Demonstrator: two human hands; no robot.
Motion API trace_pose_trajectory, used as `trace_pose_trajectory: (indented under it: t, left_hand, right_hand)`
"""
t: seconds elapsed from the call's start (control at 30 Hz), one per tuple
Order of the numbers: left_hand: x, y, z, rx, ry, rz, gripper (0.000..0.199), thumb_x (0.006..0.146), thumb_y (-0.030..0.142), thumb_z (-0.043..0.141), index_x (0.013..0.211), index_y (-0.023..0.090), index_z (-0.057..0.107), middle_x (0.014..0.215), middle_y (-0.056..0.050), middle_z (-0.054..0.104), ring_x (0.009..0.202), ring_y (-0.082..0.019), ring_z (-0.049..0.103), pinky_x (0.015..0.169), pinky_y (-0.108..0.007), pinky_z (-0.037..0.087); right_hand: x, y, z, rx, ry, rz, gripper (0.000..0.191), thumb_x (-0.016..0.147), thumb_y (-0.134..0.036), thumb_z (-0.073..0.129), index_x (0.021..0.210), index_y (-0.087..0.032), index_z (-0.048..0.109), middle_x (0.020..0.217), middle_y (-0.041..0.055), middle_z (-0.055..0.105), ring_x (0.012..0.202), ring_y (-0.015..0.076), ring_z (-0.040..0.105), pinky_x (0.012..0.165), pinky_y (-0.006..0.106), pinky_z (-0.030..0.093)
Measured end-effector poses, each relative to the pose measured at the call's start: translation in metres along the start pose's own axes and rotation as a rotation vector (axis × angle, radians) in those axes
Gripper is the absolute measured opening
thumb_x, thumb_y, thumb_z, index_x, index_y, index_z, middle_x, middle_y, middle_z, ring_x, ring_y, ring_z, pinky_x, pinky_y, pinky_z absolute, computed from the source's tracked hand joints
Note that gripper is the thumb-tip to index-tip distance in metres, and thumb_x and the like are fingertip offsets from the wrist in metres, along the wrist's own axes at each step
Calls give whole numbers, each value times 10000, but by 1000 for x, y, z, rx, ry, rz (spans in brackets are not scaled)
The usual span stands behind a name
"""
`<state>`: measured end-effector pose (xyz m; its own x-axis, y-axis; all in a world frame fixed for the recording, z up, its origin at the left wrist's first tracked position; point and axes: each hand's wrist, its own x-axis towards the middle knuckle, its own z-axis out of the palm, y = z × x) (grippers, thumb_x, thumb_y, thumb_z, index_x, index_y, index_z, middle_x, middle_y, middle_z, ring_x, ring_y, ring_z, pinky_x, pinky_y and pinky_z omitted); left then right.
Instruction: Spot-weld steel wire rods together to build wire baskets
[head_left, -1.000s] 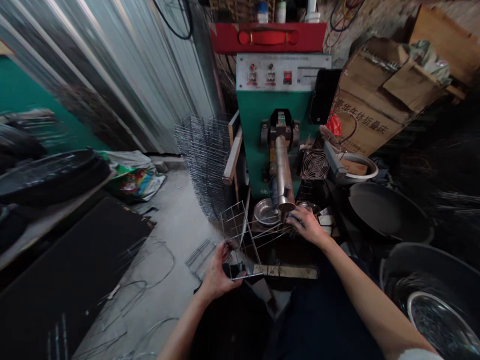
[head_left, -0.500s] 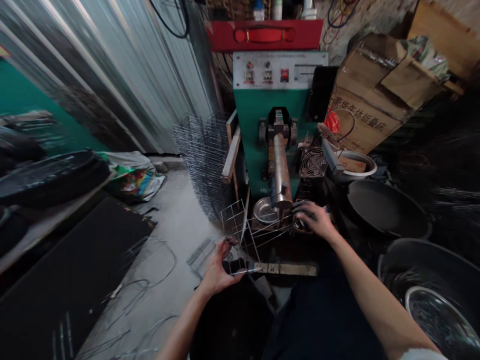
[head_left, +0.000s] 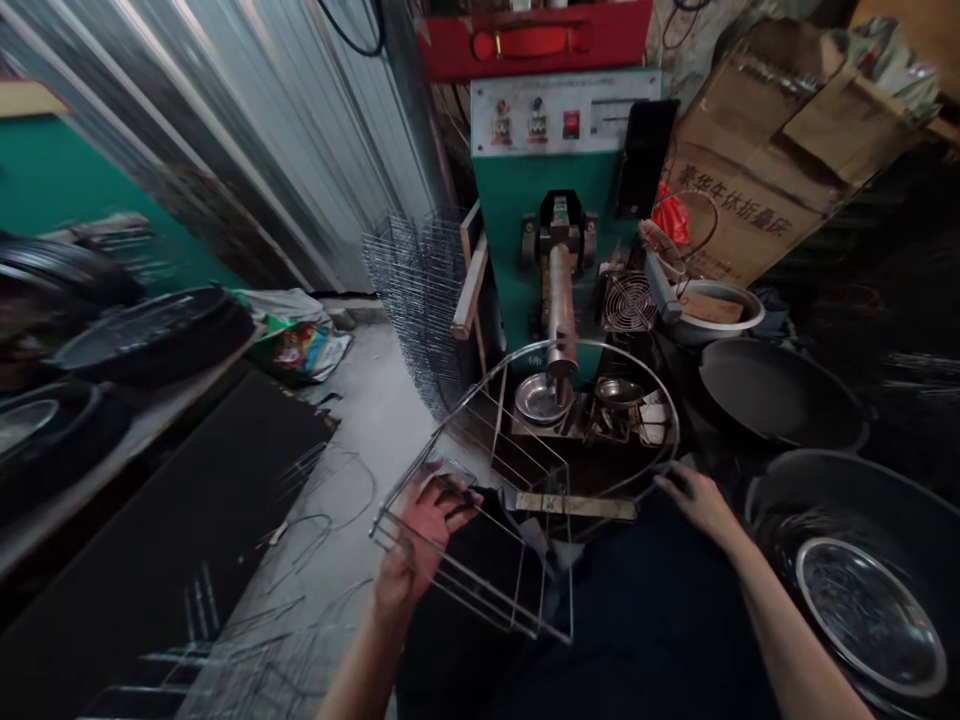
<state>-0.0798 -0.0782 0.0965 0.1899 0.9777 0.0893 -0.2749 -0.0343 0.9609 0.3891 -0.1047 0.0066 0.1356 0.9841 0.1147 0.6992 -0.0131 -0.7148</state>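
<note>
A wire rack [head_left: 525, 625] with a large round wire ring [head_left: 675, 425] is held in front of me, below and around the tip of the machine's metal arm [head_left: 561, 300]. My left hand [head_left: 429, 530] reaches in among the rack's wires at the left, its fingers bent round them. At the ring's right side, my right hand [head_left: 701, 505] pinches the wire between thumb and fingers. Beneath the metal arm sits a shallow metal dish [head_left: 543, 398]. Beside it is a small box [head_left: 611, 422] of small parts with another metal dish [head_left: 619, 392] on it.
The green machine [head_left: 506, 230] stands ahead with switches on its panel. Stacked wire grids [head_left: 420, 310] lean to its left. Black round pans [head_left: 784, 395] and a metal bowl [head_left: 870, 615] are at the right. Loose wire pieces [head_left: 300, 540] lie on the floor at left.
My right hand has left the small box by the machine and moved right and down onto the ring. The rack has turned, and its ring now shows, raised before the machine.
</note>
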Motion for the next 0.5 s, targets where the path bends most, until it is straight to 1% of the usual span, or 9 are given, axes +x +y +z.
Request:
trace_pose_trajectory:
  t: [0.07, 0.13, 0.17, 0.23, 0.3, 0.33, 0.4, 0.47, 0.5]
  left_hand:
    - [-1, 6, 11, -72, -28, -78, 1028, 654, 935, 572, 1436, 280, 449, 1186, -136, 624, 1052, -379, 699, 935, -616, 587]
    - [-4, 4, 18, -96, -57, -161, 1045, 661, 972, 486, 1418, 253, 460, 1134, -140, 641, 980, -367, 716, 872, -593, 604]
    - [-7, 0, 22, -115, -78, -207, 1044, 671, 981, 446, 1405, 239, 471, 1106, -139, 646, 944, -360, 722, 837, -580, 609]
    - [-13, -10, 28, -179, -129, -299, 1014, 702, 968, 403, 1367, 209, 505, 1066, -139, 652, 885, -346, 732, 777, -545, 615]
    - [-20, -21, 34, -239, -172, -373, 948, 751, 919, 404, 1337, 185, 529, 1041, -139, 654, 844, -331, 737, 730, -507, 615]
    - [-23, -24, 35, -252, -183, -394, 915, 771, 893, 415, 1334, 182, 532, 1038, -139, 653, 834, -324, 738, 720, -493, 613]
    - [-28, -25, 34, -241, -175, -384, 866, 787, 854, 457, 1345, 196, 526, 1044, -129, 645, 844, -316, 735, 726, -484, 612]
    - [-29, -19, 28, -213, -136, -301, 832, 771, 813, 552, 1360, 226, 519, 1068, -111, 630, 893, -318, 725, 768, -495, 609]
    - [-29, -14, 24, -202, -115, -243, 815, 757, 775, 618, 1366, 243, 517, 1081, -99, 622, 929, -320, 716, 801, -505, 606]
  right_hand:
    - [-3, -18, 9, -15, 13, -149, 352, 926, -410, 587, 1208, -237, 708, 1146, 114, 756, 1045, 304, 739, 908, 454, 621]
    - [-9, -44, 16, -80, 28, -309, 534, 925, -296, 605, 1455, -249, 558, 1380, 140, 644, 1248, 308, 651, 1024, 495, 577]
    - [-12, -58, 19, -134, 10, -389, 633, 908, -237, 620, 1526, -271, 486, 1482, 147, 564, 1332, 317, 588, 1064, 520, 551]
    - [-21, -83, 26, -262, -91, -529, 755, 868, -123, 617, 1566, -343, 433, 1607, 122, 435, 1413, 332, 502, 1087, 551, 526]
    - [-28, -94, 29, -342, -191, -593, 795, 860, -46, 544, 1561, -404, 430, 1625, 80, 424, 1395, 306, 520, 1064, 523, 547]
    - [-31, -91, 28, -349, -204, -585, 802, 867, -34, 501, 1571, -409, 410, 1611, 71, 445, 1378, 282, 540, 1059, 493, 555]
    - [-40, -67, 15, -342, -137, -484, 755, 897, -67, 442, 1592, -355, 378, 1556, 92, 501, 1344, 249, 577, 1058, 438, 559]
    - [-54, -22, -14, -383, 22, -285, 630, 928, -186, 441, 1554, -257, 437, 1456, 153, 572, 1291, 279, 618, 1022, 432, 574]
    - [-64, 5, -33, -451, 120, -152, 558, 932, -270, 450, 1484, -224, 516, 1369, 184, 621, 1221, 323, 654, 961, 462, 593]
